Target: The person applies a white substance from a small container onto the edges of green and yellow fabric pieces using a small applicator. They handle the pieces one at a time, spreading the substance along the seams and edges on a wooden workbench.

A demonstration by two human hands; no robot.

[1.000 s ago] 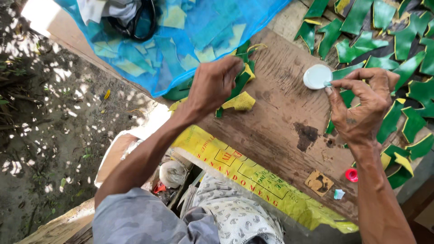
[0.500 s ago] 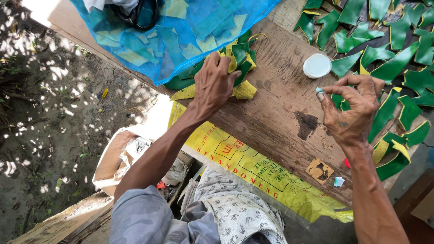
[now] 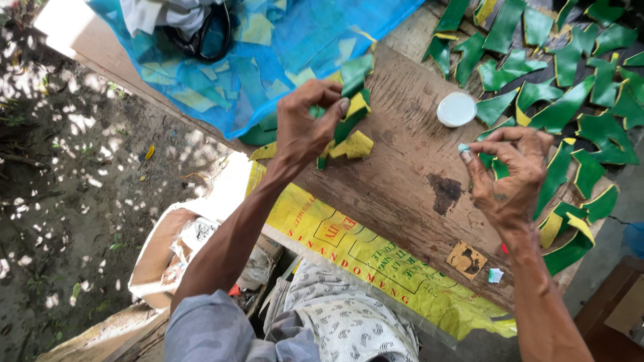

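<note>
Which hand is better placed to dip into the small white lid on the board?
The right hand, probably. It hovers just below the white lid, fingers pinched on something tiny, nothing between them. The left hand is farther off, busy gripping green and yellow leaf pieces.

An outdoor craft workplace is shown — a makeshift one. A rough, scarred wooden table [image 3: 402,167] is set over bare earth [image 3: 74,201] dappled with sunlight. Many cut green-and-yellow pieces [image 3: 557,107] are spread across it, scraps are gathered in blue netting [image 3: 282,53], and a yellow printed sack [image 3: 376,268] and a torn cardboard box [image 3: 168,248] are kept beneath — nothing indoors is seen.
</note>
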